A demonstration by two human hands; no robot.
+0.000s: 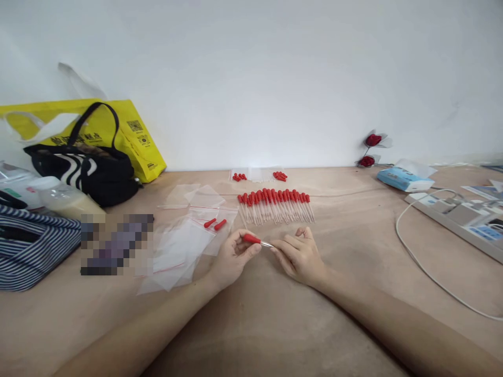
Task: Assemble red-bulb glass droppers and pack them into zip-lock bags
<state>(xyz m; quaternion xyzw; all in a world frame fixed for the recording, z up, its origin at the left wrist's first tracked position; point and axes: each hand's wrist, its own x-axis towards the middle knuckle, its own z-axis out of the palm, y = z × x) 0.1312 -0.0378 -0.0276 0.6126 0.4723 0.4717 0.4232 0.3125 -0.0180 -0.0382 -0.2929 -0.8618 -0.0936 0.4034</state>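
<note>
Just above the table, my left hand (234, 257) pinches the red rubber bulb of a dropper (252, 239) between thumb and fingers. The dropper's clear glass tube points right, where the thumb and fingers of my right hand (301, 256) close on it and hide its end. Beyond my hands lies a row of several droppers (275, 198), red bulbs away from me and glass tubes towards me. Two loose red bulbs (215, 224) rest on clear zip bags (183, 243) to the left of my left hand.
Small bags with red bulbs (280, 176) lie by the wall. On the left are a yellow bag (145, 141), a black bag (106, 178), a bottle (65, 199) and a striped pouch (39, 246). Tissues (404, 178), fabric roses (372, 140) and a corded power strip (487, 246) are right.
</note>
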